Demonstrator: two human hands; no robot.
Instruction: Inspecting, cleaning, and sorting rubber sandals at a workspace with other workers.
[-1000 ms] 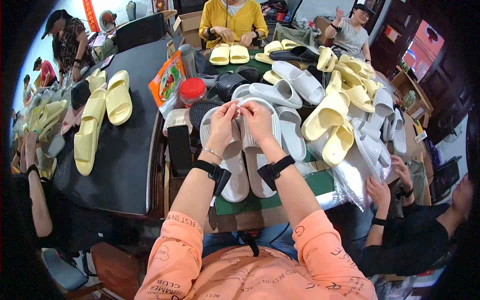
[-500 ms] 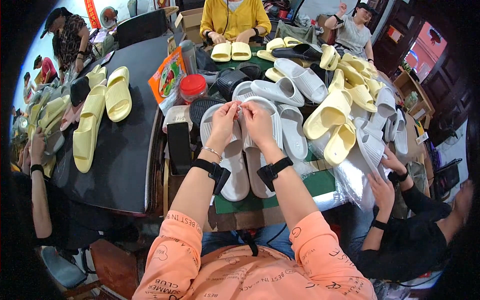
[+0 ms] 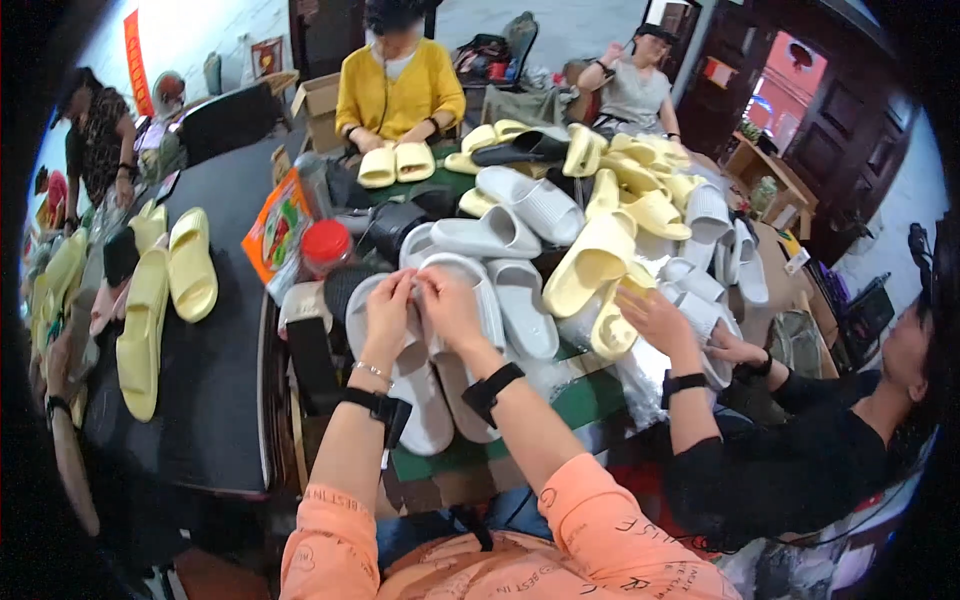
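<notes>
A pair of light grey slippers (image 3: 423, 405) lies side by side in front of me, toes away. Over their straps my left hand (image 3: 388, 315) and my right hand (image 3: 450, 308) meet, the fingertips of each pinched together. Whatever they pinch is too small and covered to make out. Beyond my right hand lie more grey slippers, one (image 3: 524, 305) right beside the pair. A black phone-like slab (image 3: 313, 365) sits left of my left hand, near a jar with a red lid (image 3: 326, 242).
On the right a co-worker's hand (image 3: 655, 322) touches a yellow slipper (image 3: 612, 330), the other a grey one. Yellow slippers (image 3: 655, 210) are heaped at the far right. A dark table (image 3: 225, 400) with yellow slippers stands left. Across from me sits a person in yellow (image 3: 400, 90).
The view has turned, so the scene sits further left. The right co-worker's one hand has moved from the grey slipper to the yellow one. My hands still pinch over the pair.
</notes>
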